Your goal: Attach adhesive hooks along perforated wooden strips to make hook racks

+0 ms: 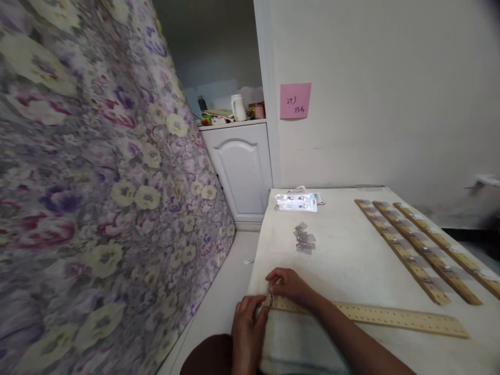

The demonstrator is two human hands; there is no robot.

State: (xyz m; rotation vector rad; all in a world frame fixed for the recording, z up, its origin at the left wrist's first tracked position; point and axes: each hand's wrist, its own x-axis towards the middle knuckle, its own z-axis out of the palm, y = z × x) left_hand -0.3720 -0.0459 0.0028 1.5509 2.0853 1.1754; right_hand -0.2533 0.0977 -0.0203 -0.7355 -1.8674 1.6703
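A long perforated wooden strip (pixel 390 315) lies across the near part of the white table (pixel 351 260). Both hands work at its left end. My left hand (pixel 249 325) pinches that end from below, fingers closed on something small I cannot make out. My right hand (pixel 287 286) rests on the strip's end from above, fingers curled and pressed onto a small metal piece there. A little heap of small clear packets (pixel 304 240) lies farther back on the table, and a shiny plastic packet (pixel 296 202) sits at the far left corner.
Three more wooden strips with small clips (pixel 422 250) lie side by side at the right. A flowered mattress (pixel 97 182) leans at the left. A white cabinet (pixel 242 166) with a jug stands behind. A pink note (pixel 295 100) hangs on the wall.
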